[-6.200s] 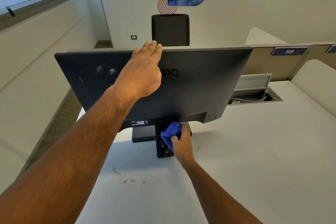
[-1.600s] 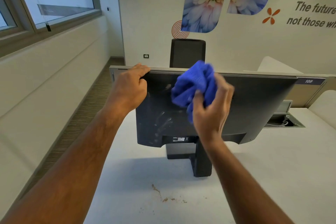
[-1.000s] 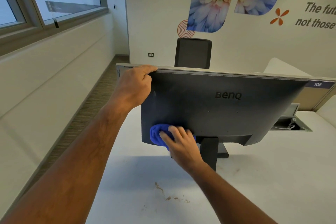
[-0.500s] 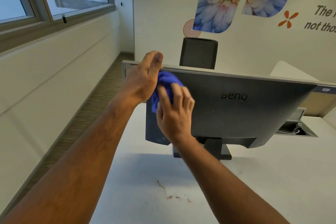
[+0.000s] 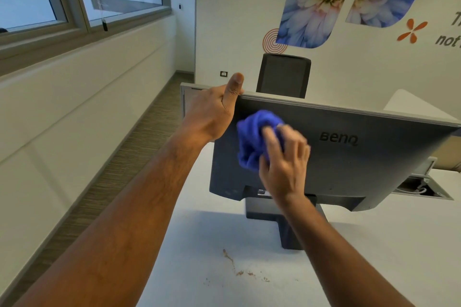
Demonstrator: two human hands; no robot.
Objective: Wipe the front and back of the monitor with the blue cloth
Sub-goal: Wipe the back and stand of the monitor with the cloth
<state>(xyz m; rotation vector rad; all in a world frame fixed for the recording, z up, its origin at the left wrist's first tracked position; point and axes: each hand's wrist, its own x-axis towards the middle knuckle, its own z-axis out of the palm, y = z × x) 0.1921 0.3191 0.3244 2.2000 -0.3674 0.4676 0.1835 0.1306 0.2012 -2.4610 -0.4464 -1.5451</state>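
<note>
Meanwhile left hand grips monitor top corner; right hand presses bunched blue cloth on back.

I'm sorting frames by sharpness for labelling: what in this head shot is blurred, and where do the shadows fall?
Head view: the right hand and the crumpled blue cloth are smeared by motion; the left hand gripping the dark grey monitor back at its top corner is sharp, as is the logo. A soft shadow lies on the white desk beneath the monitor. Wide-angle bending shows at the window frame.
</note>
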